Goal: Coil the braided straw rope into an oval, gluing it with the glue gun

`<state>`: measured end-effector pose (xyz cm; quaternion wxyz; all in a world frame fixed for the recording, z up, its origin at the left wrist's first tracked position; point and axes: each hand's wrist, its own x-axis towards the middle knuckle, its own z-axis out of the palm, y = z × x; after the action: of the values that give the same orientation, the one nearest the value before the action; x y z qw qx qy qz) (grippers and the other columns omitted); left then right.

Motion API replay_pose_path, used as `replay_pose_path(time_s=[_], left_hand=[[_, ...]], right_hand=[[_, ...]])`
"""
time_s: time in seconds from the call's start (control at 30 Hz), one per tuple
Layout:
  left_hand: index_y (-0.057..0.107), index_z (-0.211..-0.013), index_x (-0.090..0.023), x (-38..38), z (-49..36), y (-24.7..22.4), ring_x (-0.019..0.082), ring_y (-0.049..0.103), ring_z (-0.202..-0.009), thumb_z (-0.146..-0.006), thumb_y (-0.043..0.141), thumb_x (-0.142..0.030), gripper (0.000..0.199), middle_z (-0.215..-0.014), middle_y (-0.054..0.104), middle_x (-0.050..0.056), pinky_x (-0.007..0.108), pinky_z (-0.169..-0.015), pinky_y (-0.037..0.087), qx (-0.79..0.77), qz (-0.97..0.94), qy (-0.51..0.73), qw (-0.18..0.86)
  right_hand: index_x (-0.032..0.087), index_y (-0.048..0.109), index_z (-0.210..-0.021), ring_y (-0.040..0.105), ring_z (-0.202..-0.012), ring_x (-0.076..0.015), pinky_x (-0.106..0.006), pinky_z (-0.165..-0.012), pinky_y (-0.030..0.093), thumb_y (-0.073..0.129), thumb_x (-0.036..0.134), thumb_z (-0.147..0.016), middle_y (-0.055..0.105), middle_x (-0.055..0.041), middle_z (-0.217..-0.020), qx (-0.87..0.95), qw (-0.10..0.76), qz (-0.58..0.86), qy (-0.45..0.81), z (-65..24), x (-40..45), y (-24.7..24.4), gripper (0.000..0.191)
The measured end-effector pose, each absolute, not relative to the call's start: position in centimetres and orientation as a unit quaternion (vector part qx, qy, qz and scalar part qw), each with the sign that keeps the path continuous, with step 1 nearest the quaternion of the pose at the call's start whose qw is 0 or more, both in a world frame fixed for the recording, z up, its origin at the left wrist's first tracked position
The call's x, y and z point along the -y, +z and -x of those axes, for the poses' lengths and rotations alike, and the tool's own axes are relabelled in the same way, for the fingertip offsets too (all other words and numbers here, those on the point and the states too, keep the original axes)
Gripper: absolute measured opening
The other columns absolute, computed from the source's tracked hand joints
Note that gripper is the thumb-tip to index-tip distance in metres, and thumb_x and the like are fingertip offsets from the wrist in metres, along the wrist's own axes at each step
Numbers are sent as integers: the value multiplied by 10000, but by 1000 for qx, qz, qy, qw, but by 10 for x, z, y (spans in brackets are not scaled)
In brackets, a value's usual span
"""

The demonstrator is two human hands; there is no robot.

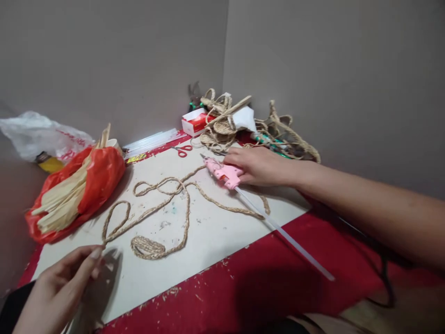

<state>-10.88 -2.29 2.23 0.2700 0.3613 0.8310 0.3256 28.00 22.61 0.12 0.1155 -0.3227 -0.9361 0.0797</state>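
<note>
At the lower left my left hand point(71, 278) pinches the end of a braided straw cord point(149, 211) between thumb and fingers. From there the cord forms loose loops across the white board point(208, 250), with a small flat oval coil point(148, 247) in the same braid near the middle. My right hand point(259, 166) is closed around a pink hot glue gun point(222, 174), its nozzle pointing to the upper left. A long clear glue stick point(285, 234) sticks out of the gun's rear toward the lower right. Part of the cord passes under the gun.
An orange plastic bag point(107, 171) of pale dried strips point(64, 204) sits left, beside a white plastic bag point(41, 134). Behind are glue sticks point(153, 141), red-handled scissors point(182, 150), a red-and-white box point(196, 123) and tangled braids point(288, 125). Red cloth point(215, 297) borders the board.
</note>
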Motion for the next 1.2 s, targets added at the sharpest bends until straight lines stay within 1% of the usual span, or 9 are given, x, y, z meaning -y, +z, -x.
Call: replay_pose_path(time_s=[0.1, 0.3, 0.43, 0.6, 0.73, 0.8, 0.93, 1.07, 1.2], left_hand=[[776, -810, -228, 9, 92, 18, 227, 608, -562, -624, 781, -569, 389, -562, 673, 41, 299, -550, 513, -818, -428, 297, 245], [772, -1046, -292, 2, 83, 8, 264, 648, -770, -680, 759, -375, 375, -1020, 755, 77, 314, -664, 513, -754, -529, 278, 274], [757, -1101, -318, 5, 87, 2, 305, 641, -949, -699, 749, -331, 403, -1173, 710, 88, 335, -812, 501, -735, -572, 251, 263], [730, -1059, -283, 2, 78, 3, 301, 645, -982, -805, 659, -334, 269, -1082, 720, 89, 377, -894, 472, -715, -618, 211, 251], [691, -1028, -267, 2, 74, 2, 287, 642, -935, -850, 605, -347, 214, -1013, 713, 81, 383, -866, 473, -710, -629, 203, 242], [679, -1002, -267, 2, 74, 1, 283, 637, -900, -852, 600, -354, 191, -972, 705, 77, 380, -835, 477, -710, -629, 203, 246], [677, -978, -265, 4, 74, 0, 269, 628, -837, -847, 609, -368, 180, -907, 690, 65, 362, -771, 484, -706, -624, 211, 262], [701, -1071, -262, 2, 72, 1, 226, 620, -738, -767, 729, -379, 327, -833, 692, 44, 317, -674, 491, -713, -533, 306, 338], [683, -1163, -238, -6, 60, 7, 267, 659, -985, -690, 822, -326, 501, -1122, 718, 125, 370, -845, 508, -666, -411, 423, 456]], right_hand=[[148, 631, -946, 557, -802, -225, -318, -671, 381, 563, 333, -842, 595, -114, -918, 938, 75, 330, 76, -289, -234, -4, 223], [136, 644, -1134, 611, -915, -270, -405, -755, 450, 578, 412, -886, 638, -173, -1052, 933, 56, 346, 78, -300, -211, 24, 376], [181, 637, -1097, 631, -951, -216, -366, -821, 481, 512, 313, -955, 680, -137, -1028, 945, 197, 208, 160, -259, -161, 44, 231], [132, 645, -916, 623, -801, -228, -383, -746, 500, 581, 362, -913, 669, -98, -867, 987, 59, 43, 145, -177, -116, 33, 239], [103, 597, -1055, 613, -760, -257, -385, -632, 464, 634, 403, -853, 652, -121, -902, 995, 56, 17, 80, -139, -109, 10, 363], [109, 576, -1094, 605, -743, -250, -356, -591, 428, 591, 322, -872, 648, -127, -904, 995, 56, 24, 76, -131, -109, 1, 308], [136, 588, -1001, 558, -683, -194, -307, -581, 359, 516, 106, -830, 658, -113, -866, 970, 57, 83, 223, -130, -115, -4, 188], [165, 555, -853, 487, -618, -126, -263, -574, 363, 571, 158, -802, 618, -29, -741, 920, 93, 157, 347, -134, -124, 2, 54], [172, 483, -831, 516, -610, -76, -199, -572, 441, 562, 143, -805, 572, 24, -697, 856, 131, 185, 464, -139, -131, 14, 89]])
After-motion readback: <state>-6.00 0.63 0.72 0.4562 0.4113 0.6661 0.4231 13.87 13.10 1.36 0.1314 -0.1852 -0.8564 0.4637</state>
